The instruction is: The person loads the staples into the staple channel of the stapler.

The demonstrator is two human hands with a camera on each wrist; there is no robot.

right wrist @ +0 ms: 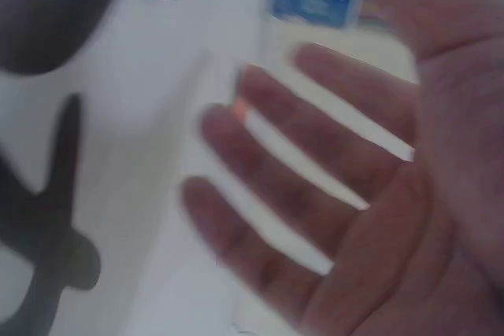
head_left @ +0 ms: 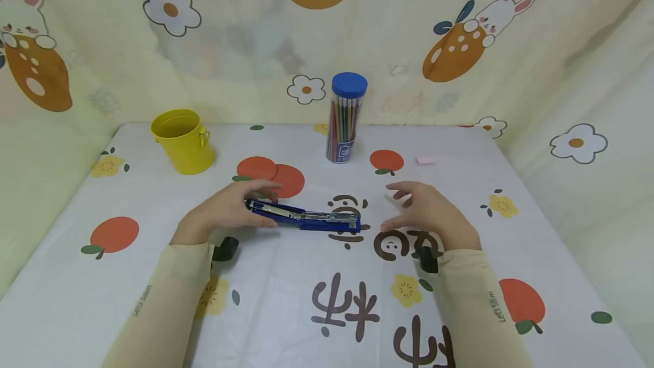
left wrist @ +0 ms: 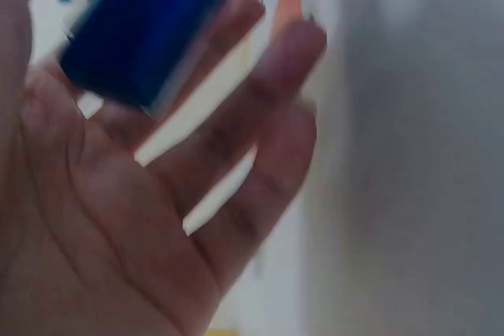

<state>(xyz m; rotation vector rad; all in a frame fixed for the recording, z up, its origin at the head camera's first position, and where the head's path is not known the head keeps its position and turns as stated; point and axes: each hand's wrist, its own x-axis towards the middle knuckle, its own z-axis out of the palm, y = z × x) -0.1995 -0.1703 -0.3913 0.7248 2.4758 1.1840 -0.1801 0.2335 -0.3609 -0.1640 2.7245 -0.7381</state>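
A blue stapler (head_left: 311, 218) with a silver metal rail showing along it spans the middle of the view, its right end pointing toward my other hand. My left hand (head_left: 230, 207) grips its left end between thumb and fingers. In the left wrist view the blue end of the stapler (left wrist: 150, 33) lies near the thumb, and the other fingers are spread loosely. To the right, my right hand (head_left: 426, 212) is apart from the stapler, fingers loosely bent and holding nothing. The right wrist view shows the same hand (right wrist: 339, 171) with its fingers spread and separated.
A yellow bucket (head_left: 185, 149) stands at the back left. A clear tub of pencils (head_left: 344, 121) with a blue lid stands upright at the back middle. A small pink eraser (head_left: 425, 160) lies to its right. Patterned cloth (head_left: 230, 84) rises behind the white printed table cover (head_left: 276, 311).
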